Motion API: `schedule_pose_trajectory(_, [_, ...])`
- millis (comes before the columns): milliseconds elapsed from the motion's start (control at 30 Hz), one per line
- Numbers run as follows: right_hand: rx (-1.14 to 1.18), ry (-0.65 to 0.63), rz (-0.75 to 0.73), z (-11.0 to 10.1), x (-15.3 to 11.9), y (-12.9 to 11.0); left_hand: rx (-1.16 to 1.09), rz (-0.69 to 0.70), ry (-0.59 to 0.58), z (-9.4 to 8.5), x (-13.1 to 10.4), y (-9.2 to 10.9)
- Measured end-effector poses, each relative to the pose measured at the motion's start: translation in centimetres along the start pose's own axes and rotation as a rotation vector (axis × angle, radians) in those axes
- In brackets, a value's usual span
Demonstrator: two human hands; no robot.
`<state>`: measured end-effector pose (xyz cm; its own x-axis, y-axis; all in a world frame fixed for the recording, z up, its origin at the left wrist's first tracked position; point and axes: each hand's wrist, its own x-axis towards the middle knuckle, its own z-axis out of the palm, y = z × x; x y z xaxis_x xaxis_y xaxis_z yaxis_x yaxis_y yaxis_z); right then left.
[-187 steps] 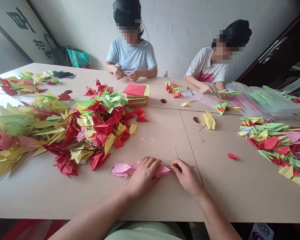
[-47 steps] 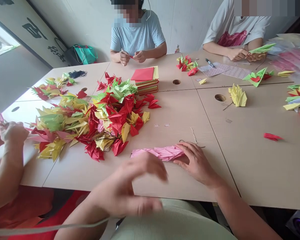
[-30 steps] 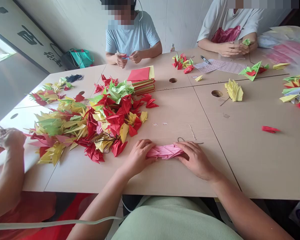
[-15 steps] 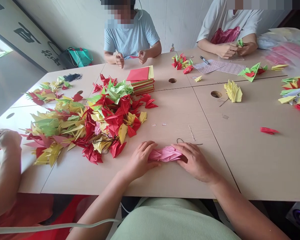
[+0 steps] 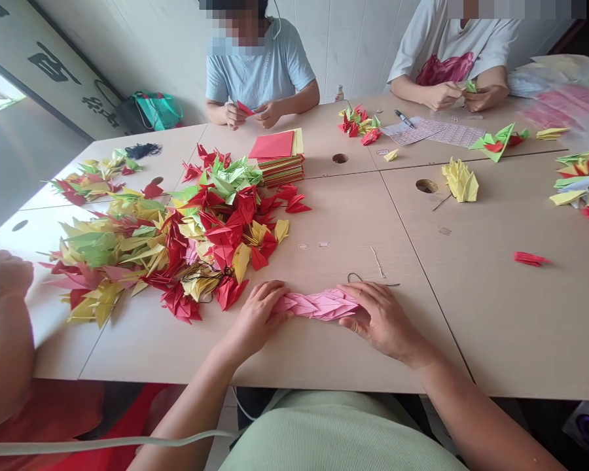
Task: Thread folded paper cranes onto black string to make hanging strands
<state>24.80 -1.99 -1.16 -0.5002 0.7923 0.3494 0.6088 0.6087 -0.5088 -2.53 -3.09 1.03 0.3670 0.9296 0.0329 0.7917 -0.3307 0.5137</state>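
A row of pink folded-paper pieces (image 5: pixel 318 305), nested one into another, lies on the table in front of me. My left hand (image 5: pixel 258 317) grips its left end between thumb and fingers. Around the right end, my right hand (image 5: pixel 385 320) is curled, fingers on top and thumb at the near side. Both ends are partly hidden by my fingers. Just beyond my right hand a dark thread (image 5: pixel 373 281) lies on the table, with a pale twisted string (image 5: pixel 377 261) farther off.
A big heap of red, yellow and green folded paper (image 5: pixel 216 229) spreads to the left. Behind it stands a stack of coloured paper sheets (image 5: pixel 279 163). Right of me lie a yellow folded piece (image 5: pixel 460 181) and a red one (image 5: pixel 530 259). Co-workers sit across and at left.
My left hand has slid left with its end of the pink row, which now looks longer. The co-worker opposite has brought both hands together on a red paper.
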Motion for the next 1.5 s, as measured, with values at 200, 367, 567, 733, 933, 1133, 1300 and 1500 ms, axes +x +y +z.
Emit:
schedule_pose_trajectory(200, [0.002, 0.048, 0.011, 0.2, 0.0, 0.0, -0.064, 0.023, 0.036, 0.6, 0.2, 0.5])
schedule_pose_trajectory(367, [0.071, 0.044, 0.034, 0.4, -0.3, 0.0, -0.117, 0.043, 0.044, 1.0, 0.2, 1.1])
schedule_pose_trajectory(567, [0.147, 0.023, 0.031, 0.2, -0.3, -0.2, -0.076, 0.029, 0.064, 1.4, 0.2, 1.3])
schedule_pose_trajectory(733, [0.132, 0.065, -0.006, 0.1, -0.3, -0.3, -0.077, 0.050, 0.059, 1.6, 0.2, 1.4])
schedule_pose_trajectory(933, [0.123, 0.116, -0.047, -0.1, -0.1, -0.6, -0.021, 0.125, 0.117, 1.7, 0.2, 1.8])
schedule_pose_trajectory(1133, [0.134, 0.109, -0.076, -0.2, 0.0, -0.8, 0.071, 0.190, 0.179, 2.3, 0.7, 2.3])
schedule_pose_trajectory(1300, [0.163, 0.001, -0.054, -0.3, -0.1, -0.9, 0.081, 0.199, 0.154, 2.7, 0.9, 2.1])
schedule_pose_trajectory(1500, [0.141, -0.060, -0.072, -0.6, -0.1, -1.1, 0.092, 0.207, 0.167, 2.8, 0.8, 2.0])
